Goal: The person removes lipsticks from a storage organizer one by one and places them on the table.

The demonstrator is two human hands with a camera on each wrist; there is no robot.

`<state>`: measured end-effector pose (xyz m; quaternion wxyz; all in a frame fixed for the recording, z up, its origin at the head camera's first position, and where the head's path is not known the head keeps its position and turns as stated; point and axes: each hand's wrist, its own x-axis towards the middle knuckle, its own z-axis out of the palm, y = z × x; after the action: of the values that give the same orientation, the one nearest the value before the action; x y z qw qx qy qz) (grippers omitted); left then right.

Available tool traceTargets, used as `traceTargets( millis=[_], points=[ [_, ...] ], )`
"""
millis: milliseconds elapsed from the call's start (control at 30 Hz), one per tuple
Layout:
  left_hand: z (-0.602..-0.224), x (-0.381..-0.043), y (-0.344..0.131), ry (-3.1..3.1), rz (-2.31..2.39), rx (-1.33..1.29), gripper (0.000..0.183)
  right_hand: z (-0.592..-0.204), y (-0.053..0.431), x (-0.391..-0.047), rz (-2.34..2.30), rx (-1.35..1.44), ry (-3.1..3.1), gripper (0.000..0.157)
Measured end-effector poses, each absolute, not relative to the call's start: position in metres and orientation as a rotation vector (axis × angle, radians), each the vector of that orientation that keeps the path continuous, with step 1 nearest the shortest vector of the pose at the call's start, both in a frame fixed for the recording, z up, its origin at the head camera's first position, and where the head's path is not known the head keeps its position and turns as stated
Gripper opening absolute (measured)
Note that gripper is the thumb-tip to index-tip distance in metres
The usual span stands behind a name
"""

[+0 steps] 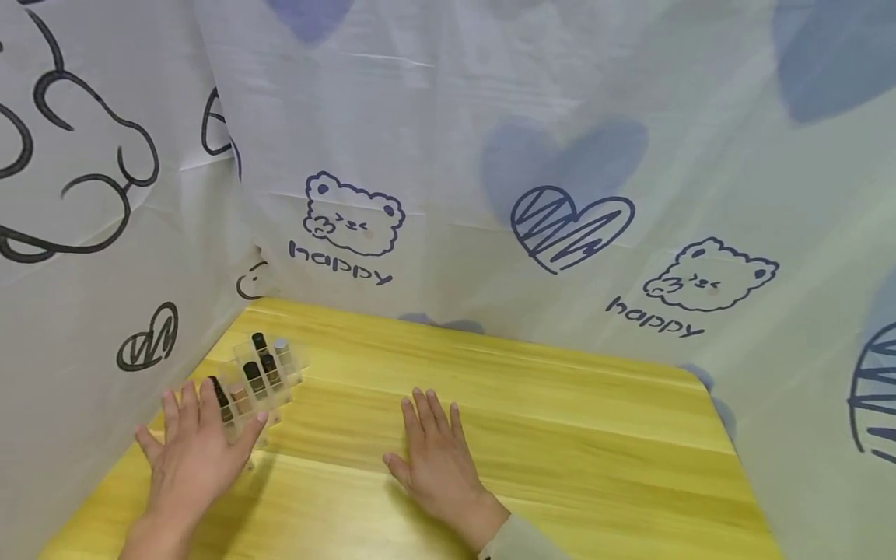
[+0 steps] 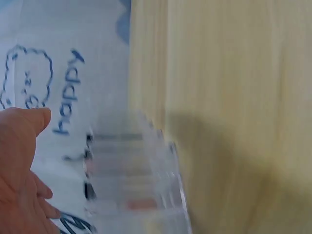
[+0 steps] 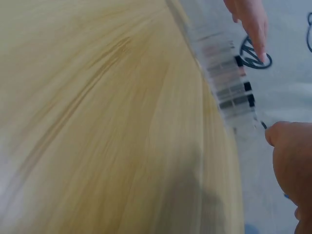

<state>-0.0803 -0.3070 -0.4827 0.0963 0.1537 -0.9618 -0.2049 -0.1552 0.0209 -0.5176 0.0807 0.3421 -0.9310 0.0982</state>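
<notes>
Printed cloth (image 1: pixel 455 163) borders the yellow table (image 1: pixel 595 443) bearing a clear rack (image 1: pixel 260 389).

One wood-grain table (image 3: pixel 107 97), a shadow (image 3: pixel 185 195) towards its cloth-side edge. At that edge stood one clear holder (image 3: pixel 209 48), blurred, with dark-capped bottles (image 3: pixel 240 101); left hand (image 3: pixel 249 22) and right hand (image 3: pixel 297 170) near it. Beyond: pale cloth (image 3: pixel 292 92), dark-lined heart (image 3: pixel 248 52).
</notes>
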Motion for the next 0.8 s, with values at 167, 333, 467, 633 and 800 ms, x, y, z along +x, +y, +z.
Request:
traceTargets(
  millis=[167,333,467,633,800],
  points=[
    [-0.492,-0.075,-0.322,-2.867,-0.629,0.619,0.119,-0.523,0.003,-0.156,0.269,1.076,-2.791,0.082],
    [-0.503,-0.072,-0.325,-2.867,-0.642,0.695,0.126,-0.532,-0.007,-0.157,0.219,1.13,-2.788,0.082],
    [-0.509,-0.072,-0.325,-2.854,-0.717,0.787,0.132,-0.538,-0.011,-0.157,0.206,1.174,-2.832,0.081],
    [-0.515,-0.072,-0.328,-2.813,-0.798,0.791,0.134,-0.542,-0.016,-0.157,0.235,1.232,-2.849,0.079],
    [-0.519,-0.071,-0.332,-2.792,-0.839,0.727,0.133,-0.547,-0.018,-0.158,0.207,1.242,-2.84,0.078]
  ],
)
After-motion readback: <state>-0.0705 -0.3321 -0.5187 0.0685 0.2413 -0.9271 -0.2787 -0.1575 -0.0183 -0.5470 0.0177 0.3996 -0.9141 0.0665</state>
